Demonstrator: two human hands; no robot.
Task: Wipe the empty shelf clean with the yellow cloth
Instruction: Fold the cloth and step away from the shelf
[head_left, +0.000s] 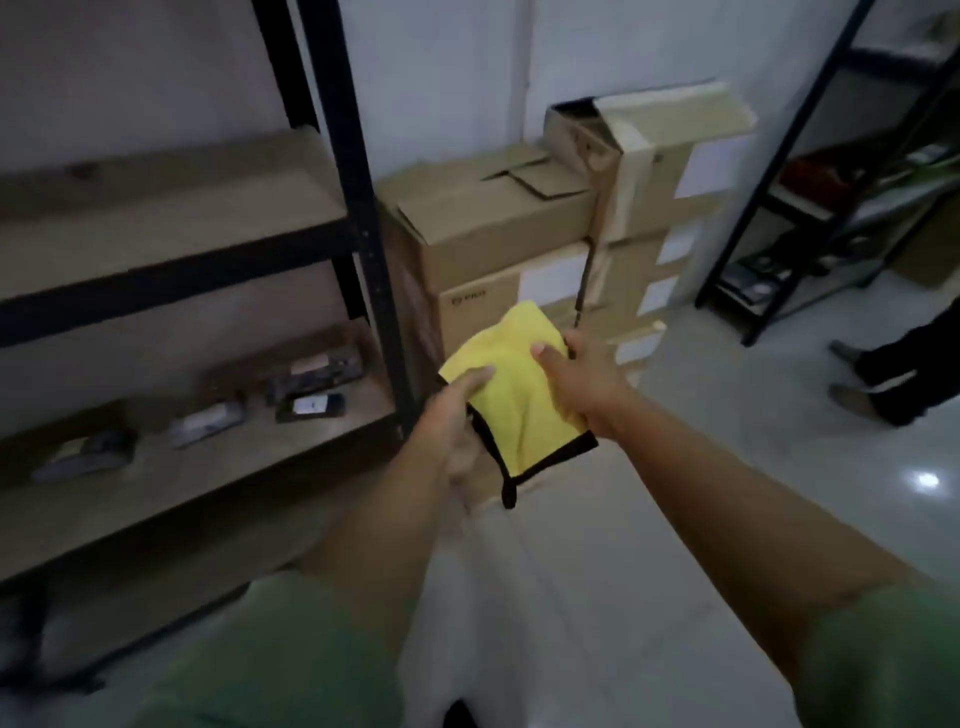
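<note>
A yellow cloth (511, 395) with a black border hangs in front of me, held between both hands. My left hand (457, 421) pinches its left edge with the thumb on top. My right hand (582, 379) grips its right side, thumb pressed on the yellow face. To the left stands a black metal rack whose upper wooden shelf (171, 218) is bare. Both hands are right of the rack's front post (358, 208) and apart from the shelf.
The lower shelf (218, 467) carries several small dark devices. Stacked cardboard boxes (519, 244) stand against the wall behind the cloth. A second black rack (810, 208) is at the far right. Another person's legs and feet (893, 374) stand on the tiled floor there.
</note>
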